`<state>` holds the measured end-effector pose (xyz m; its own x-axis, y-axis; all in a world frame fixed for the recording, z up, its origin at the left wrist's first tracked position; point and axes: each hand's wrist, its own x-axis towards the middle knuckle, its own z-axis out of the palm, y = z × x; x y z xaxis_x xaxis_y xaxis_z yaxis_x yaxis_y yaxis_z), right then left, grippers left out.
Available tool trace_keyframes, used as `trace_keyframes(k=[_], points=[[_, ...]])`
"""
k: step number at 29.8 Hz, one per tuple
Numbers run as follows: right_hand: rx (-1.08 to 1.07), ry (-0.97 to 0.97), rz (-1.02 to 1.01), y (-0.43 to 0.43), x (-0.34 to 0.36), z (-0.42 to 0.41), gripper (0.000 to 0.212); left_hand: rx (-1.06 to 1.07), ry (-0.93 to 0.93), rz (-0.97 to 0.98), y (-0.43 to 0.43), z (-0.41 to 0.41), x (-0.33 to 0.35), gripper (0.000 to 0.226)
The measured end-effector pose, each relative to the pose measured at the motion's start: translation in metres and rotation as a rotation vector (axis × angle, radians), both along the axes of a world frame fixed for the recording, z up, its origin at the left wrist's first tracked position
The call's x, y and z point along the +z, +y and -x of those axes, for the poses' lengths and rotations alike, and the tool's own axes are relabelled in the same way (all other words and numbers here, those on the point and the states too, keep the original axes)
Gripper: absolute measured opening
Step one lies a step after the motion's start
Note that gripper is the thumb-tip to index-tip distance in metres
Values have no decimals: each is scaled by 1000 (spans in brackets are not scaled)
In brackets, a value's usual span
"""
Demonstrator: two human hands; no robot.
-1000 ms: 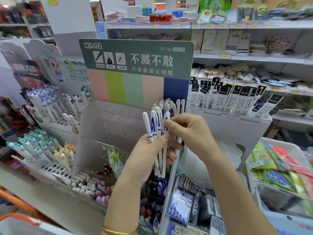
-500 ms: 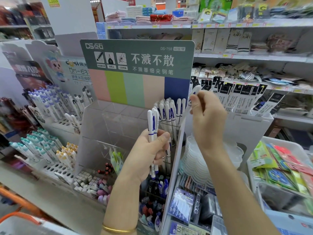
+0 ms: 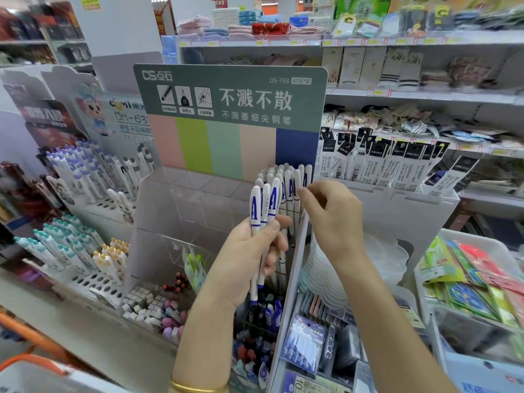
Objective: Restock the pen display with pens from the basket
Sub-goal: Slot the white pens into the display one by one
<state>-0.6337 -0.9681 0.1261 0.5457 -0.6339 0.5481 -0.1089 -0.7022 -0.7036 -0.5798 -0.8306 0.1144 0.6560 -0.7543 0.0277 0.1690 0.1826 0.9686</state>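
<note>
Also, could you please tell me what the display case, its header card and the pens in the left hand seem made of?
Display case: clear rigid plastic, likely acrylic; things behind show through, edges glint. Header card: matte printed cardboard, seemingly; flat, no glare. Pens: glossy white plastic, probably; highlights on caps.

Camera: single wide-angle view, worn on the head.
Facing: looked forward and down at the pen display (image 3: 198, 148), store shelves (image 3: 411, 94) behind.
Nearness: close; left hand (image 3: 243, 262), its pens (image 3: 264, 202) and right hand (image 3: 333, 219) filled mid-frame.
</note>
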Motion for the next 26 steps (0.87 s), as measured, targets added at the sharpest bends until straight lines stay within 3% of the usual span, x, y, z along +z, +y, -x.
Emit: trace_keyframes(k=[2,5,7,10,13,16,20,26], points=[[183,-14,-174,9,6,7,26,-31,-12,-4,-1,2,1,20],[399,-16,-368,17,13,11,17,-62,-28,-9,-2,4,1,23],[385,-100,-395,15,13,10,16,-48,-25,-9,-1,3,1,30],[221,-324,-439,6,16,9,20,68,-26,-44,4,-2,0,19],[117,-372,-319,4,15,11,20,212,-95,-114,7,-8,-4,14],[79,-270,-126,8,4,13,19,287,-132,-156,8,-11,-7,9],[46,-196,39,16,-13,15,8,260,-107,-134,6,-8,-6,6],[-21,1,294,22,-38,10,12,211,-79,-113,4,-2,-5,6]])
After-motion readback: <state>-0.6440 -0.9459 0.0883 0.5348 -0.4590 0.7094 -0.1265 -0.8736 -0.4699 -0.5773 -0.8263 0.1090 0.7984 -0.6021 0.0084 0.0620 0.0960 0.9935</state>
